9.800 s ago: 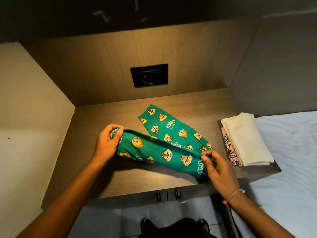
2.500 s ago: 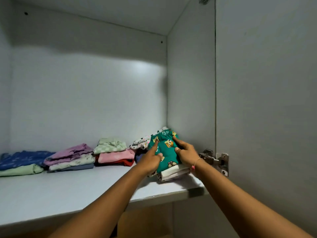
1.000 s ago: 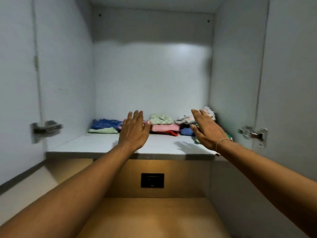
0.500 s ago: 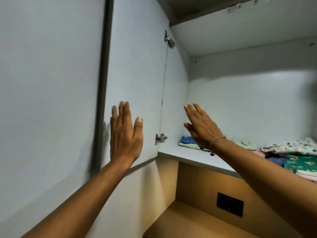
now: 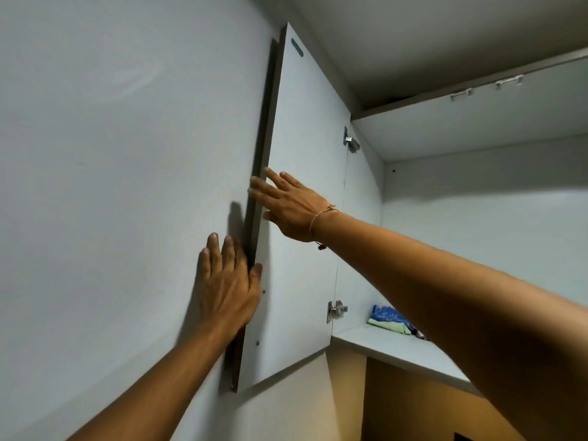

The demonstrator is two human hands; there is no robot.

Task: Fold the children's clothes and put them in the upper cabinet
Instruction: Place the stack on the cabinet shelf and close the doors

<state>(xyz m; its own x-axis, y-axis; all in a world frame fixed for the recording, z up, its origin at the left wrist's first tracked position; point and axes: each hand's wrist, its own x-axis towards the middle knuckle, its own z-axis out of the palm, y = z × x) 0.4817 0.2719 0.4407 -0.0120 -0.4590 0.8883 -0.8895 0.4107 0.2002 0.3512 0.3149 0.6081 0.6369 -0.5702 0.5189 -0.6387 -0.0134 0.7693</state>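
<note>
Two hands on upright cabinet door [image 5: 305,218] edge: left hand [image 5: 227,286] lower, right hand [image 5: 291,208] higher, fingers spread, gripping nothing. Folded clothes [image 5: 389,321] far right on shelf [image 5: 397,348].

Both hands [image 5: 288,208] now on door edge [image 5: 254,237]

Pale wall [image 5: 111,186] at left, white ceiling [image 5: 429,36] above, wood-toned panel [image 5: 413,405] below
</note>
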